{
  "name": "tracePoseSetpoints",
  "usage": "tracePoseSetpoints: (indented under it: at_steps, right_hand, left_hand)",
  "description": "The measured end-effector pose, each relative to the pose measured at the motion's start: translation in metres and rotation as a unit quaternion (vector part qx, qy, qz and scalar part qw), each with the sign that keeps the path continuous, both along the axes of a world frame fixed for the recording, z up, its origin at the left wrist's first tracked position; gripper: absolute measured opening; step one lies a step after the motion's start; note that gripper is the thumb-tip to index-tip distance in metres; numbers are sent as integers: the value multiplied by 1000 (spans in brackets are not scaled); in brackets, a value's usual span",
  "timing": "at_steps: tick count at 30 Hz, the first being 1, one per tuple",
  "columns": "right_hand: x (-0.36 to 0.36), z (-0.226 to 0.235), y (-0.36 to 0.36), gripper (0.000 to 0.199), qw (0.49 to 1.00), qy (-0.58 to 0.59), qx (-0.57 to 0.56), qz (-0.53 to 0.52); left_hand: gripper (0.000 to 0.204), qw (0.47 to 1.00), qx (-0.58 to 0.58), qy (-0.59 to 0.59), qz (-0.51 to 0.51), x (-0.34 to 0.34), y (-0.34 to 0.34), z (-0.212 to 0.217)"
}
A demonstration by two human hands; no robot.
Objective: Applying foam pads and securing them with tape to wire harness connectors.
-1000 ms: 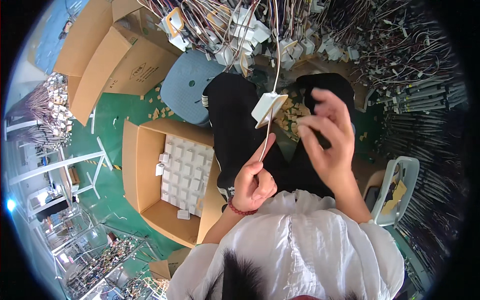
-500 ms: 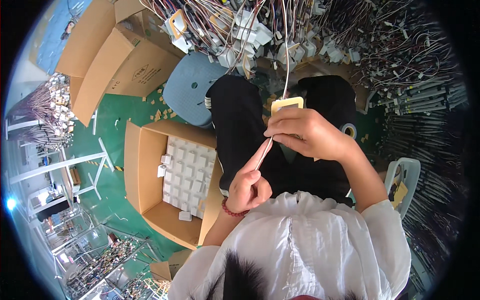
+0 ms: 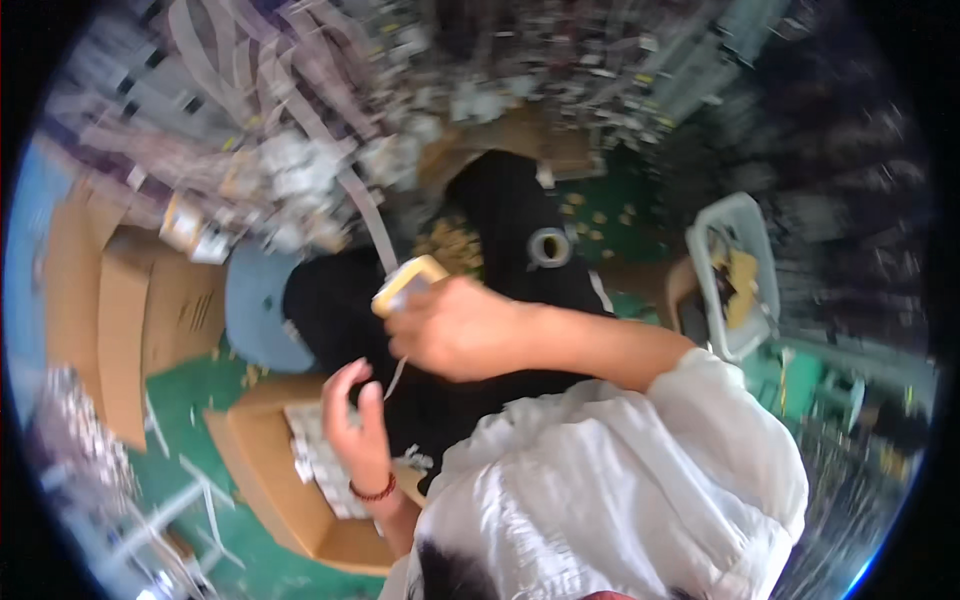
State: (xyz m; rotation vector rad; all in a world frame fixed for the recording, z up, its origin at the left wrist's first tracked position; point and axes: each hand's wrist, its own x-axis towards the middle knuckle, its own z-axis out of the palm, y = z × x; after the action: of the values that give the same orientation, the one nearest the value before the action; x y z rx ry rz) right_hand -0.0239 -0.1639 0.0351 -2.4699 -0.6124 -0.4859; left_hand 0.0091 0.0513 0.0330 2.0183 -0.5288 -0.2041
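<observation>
Camera swung left since 0.5 s ago, frame blurred. Open brown cardboard box of white parts (image 3: 262,470) lower left. Left hand (image 3: 357,420) above it, fingers loosely curled, empty. Right hand (image 3: 455,328) pinches small yellow-edged white tag (image 3: 405,285), protruding from its upper-left fingertips.

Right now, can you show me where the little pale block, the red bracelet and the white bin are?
pale block (image 3: 408,282), head view, its upper face.
red bracelet (image 3: 372,491), head view, the band.
white bin (image 3: 700,237), head view, its left rim.

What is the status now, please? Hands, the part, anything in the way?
Right hand gripping small yellow-rimmed part. Left hand open below, touching thin strip. Open cardboard box of white parts beside it.
</observation>
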Motion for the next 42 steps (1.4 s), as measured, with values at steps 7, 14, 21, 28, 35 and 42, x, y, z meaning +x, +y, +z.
tracePoseSetpoints:
  at_steps: [7, 14, 21, 28, 35, 42]
  right_hand:
    - [-22, -11, 9, 13, 992, -40, -30, -115]
    - [-37, -26, 12, 14, 985, -24, -18, -173]
    - [-99, 3, -101, 17, 950, -79, 189, -234]
    - [-394, -143, -294, 19, 536, 359, -61, -762]
    - [-388, -170, -265, 30, 556, 379, -19, -740]
    - [-412, -176, -266, 28, 572, 310, -29, -759]
  left_hand:
    - [13, 994, 103, 9, -24, -4, -39, -5]
    - [18, 987, 74, 129, -55, -5, -44, -20]
    - [18, 973, -109, 202, 16, -22, -60, -35]
    - [23, 932, -198, 303, 4, -23, -73, -33]
    - [23, 885, -281, 366, 55, -18, -70, -21]
    - [19, 832, -349, 427, 53, -21, -76, -22]
